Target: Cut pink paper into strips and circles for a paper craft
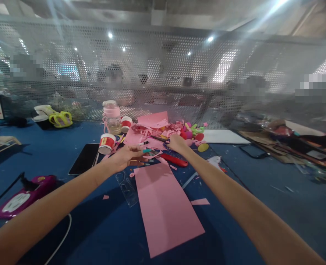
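My left hand (128,157) is closed around a slim pen with a teal end (146,151); other thin stick-like items beside its fingers are too small to tell apart. Further right, my right hand (176,142) reaches into the craft pile with fingers bent together, and what they grip is hidden. A dark slim tool (158,138) lies just left of it. Below the right hand is a red-handled item (174,160). In front of both hands a pink paper sheet (167,206) lies flat, near a clear plastic stencil (127,189).
Pink scraps (141,134) and colourful pieces (192,130) heap at the back. Left stand two paper cups (107,144) and a water bottle (112,117), beside a dark tablet (84,160). A purple device (27,195) lies left, a white glue gun (215,161) right. A perforated screen (157,66) rises behind.
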### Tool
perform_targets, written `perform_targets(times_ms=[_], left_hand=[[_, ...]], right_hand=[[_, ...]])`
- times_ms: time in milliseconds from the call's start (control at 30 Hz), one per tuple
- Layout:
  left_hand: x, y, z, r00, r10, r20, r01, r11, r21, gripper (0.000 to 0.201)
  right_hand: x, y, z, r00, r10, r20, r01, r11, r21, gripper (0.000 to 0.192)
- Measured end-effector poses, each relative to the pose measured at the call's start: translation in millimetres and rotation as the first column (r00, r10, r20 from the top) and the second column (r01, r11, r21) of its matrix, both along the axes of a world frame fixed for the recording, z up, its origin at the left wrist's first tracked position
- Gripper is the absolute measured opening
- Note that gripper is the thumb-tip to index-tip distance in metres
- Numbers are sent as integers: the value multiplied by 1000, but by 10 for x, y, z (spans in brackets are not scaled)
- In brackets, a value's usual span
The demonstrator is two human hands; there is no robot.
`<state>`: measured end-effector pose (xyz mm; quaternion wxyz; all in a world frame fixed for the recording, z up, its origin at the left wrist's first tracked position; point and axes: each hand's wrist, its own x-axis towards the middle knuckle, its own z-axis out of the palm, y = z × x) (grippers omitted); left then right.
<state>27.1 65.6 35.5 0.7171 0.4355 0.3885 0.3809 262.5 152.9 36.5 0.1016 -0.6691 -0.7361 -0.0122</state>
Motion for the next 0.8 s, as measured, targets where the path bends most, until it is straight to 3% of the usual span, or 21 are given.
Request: perform_targets(times_ms=[167, 267, 367, 400, 467, 533, 600, 667, 700, 733, 800], left_hand=[[60, -112, 20, 976, 161, 146, -150, 985, -81, 14], [100, -179, 82, 954, 209, 216, -186, 975, -124, 20], [135, -224, 123, 936, 271, 223, -242, 959, -151, 23], [146, -232, 123, 931, 289, 222, -260, 954, -152, 23], [168, -235, 98, 928, 296, 228, -274, 954, -123, 20], [184, -229, 49, 936, 257, 239, -252, 966, -52, 14], [184, -228, -2, 961, 201, 192, -217, 974, 68, 8], [159, -250, -35, 985, 170, -15, -158, 946, 282, 7], [139, -274, -45, 961, 201, -192, -104, 901, 422, 11], [116, -307, -54, 879, 280, -386, -20, 830, 558, 17], [72, -395, -77, 536, 547, -643, 220, 645, 732, 32]], right_hand=[[-24, 39, 123, 997, 43, -61, -38, 996, 76, 32], [-149, -208, 205, 985, 103, -141, -78, 981, 176, 34], [-323, -618, 158, 940, 266, -212, -229, 956, 184, 40], [-378, -761, 118, 905, 335, -263, -299, 939, 170, 44], [-476, -1015, 25, 670, 428, -606, -467, 878, 104, 50], [-554, -1195, -52, 486, 351, -800, -589, 808, -3, 42], [-600, -1293, -99, 398, 254, -882, -582, 813, -28, 38], [-596, -1320, -123, 333, 188, -924, -565, 824, -36, 40], [-571, -1312, -132, 308, 163, -937, -555, 831, -37, 41], [-532, -1295, -141, 293, 142, -945, -537, 843, -40, 41], [-416, -1243, -166, 303, 101, -948, -467, 883, -55, 40]])
